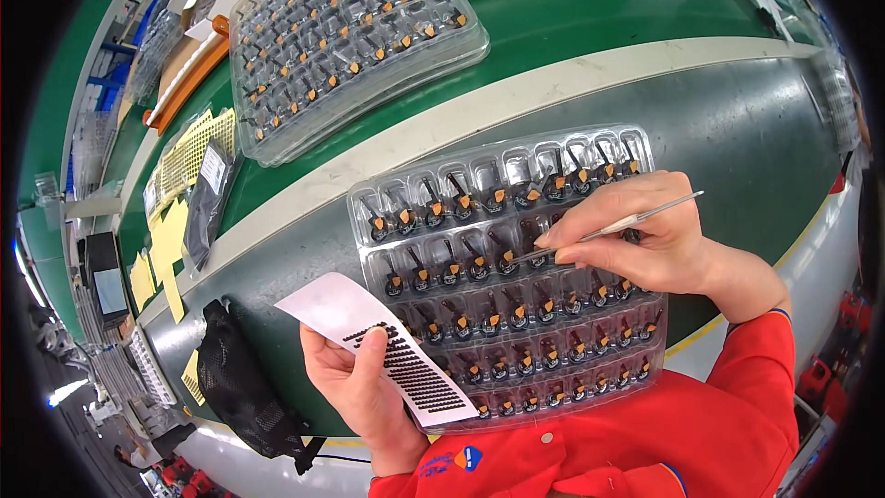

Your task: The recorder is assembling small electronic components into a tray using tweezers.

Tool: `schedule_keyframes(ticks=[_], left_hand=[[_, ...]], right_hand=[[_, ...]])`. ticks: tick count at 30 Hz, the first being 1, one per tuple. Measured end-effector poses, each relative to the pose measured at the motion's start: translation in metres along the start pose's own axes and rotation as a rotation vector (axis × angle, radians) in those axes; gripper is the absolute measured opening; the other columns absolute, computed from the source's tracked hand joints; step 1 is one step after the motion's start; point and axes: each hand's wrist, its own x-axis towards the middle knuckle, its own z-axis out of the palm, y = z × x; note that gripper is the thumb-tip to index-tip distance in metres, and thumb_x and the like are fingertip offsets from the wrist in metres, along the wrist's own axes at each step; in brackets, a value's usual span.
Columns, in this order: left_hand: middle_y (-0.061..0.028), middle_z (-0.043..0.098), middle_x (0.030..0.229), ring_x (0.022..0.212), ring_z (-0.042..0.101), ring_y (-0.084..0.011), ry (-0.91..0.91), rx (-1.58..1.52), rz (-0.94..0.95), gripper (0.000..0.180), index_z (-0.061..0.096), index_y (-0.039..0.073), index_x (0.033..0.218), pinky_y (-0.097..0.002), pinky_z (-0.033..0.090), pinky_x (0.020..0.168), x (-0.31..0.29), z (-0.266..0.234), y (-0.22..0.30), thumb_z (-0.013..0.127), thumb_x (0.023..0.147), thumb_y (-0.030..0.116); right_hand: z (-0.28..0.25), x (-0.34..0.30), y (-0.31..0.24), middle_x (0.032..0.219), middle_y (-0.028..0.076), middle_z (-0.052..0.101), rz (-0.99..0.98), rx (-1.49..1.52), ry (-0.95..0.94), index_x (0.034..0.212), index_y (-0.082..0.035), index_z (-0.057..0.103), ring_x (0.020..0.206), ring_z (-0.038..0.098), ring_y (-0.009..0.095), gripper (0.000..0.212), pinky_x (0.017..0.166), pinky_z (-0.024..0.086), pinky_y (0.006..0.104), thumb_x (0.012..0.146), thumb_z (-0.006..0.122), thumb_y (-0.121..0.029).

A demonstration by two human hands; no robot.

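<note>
Between the thumb and fingers of my left hand (355,383) is a white sheet (323,300) with rows of small black pieces. Its lower end overlaps the left side of a clear plastic tray (369,254). My right hand (645,231) is closed around slim pointed metal tweezers (636,219), held like a pen. Their tip is over the tray's second row, close to a small round black part (507,263) with an orange tab and a short black lead. Similar parts sit in the tray's pockets. My right hand hides some pockets of the upper rows.
Beyond the pale ledge (544,83), a stack of filled clear trays (359,83) stands on a green surface. At left lie yellow perforated sheets (189,161) and a dark bag (210,194) with a white label. A black mesh pouch (241,387) rests left of my left hand.
</note>
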Motion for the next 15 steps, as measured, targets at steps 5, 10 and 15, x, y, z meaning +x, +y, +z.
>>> schedule_keyframes(ticks=[5,10,15], left_hand=[[-0.0124,0.059,0.094,0.077,0.061,-0.0158,0.029,0.011,0.003,0.049,0.042,-0.008,0.119,-0.0256,0.050,0.071,-0.0001,0.0002,-0.0009,0.055,0.071,-0.012],[-0.0127,0.059,0.094,0.076,0.061,-0.0162,0.021,0.013,-0.002,0.050,0.042,-0.008,0.119,-0.0258,0.051,0.070,0.0007,-0.0031,-0.0015,0.055,0.071,-0.011],[-0.0129,0.059,0.092,0.073,0.061,-0.0163,0.027,0.038,-0.005,0.049,0.042,-0.009,0.119,-0.0257,0.052,0.066,0.0014,-0.0029,-0.0007,0.054,0.071,-0.011]], right_hand=[[-0.0009,0.0000,-0.0005,0.080,0.013,0.068,-0.006,0.001,0.007,0.084,0.003,0.066,0.072,0.068,0.021,0.015,0.062,0.055,0.0272,0.070,0.067,0.007],[-0.0014,0.0001,-0.0010,0.080,0.014,0.068,-0.004,-0.035,-0.009,0.083,0.003,0.066,0.071,0.067,0.020,0.014,0.061,0.054,0.0263,0.070,0.067,0.008],[-0.0056,-0.0026,-0.0035,0.082,0.014,0.066,0.076,0.133,0.040,0.085,0.003,0.063,0.062,0.063,0.015,0.009,0.054,0.051,0.0223,0.077,0.062,0.004]])
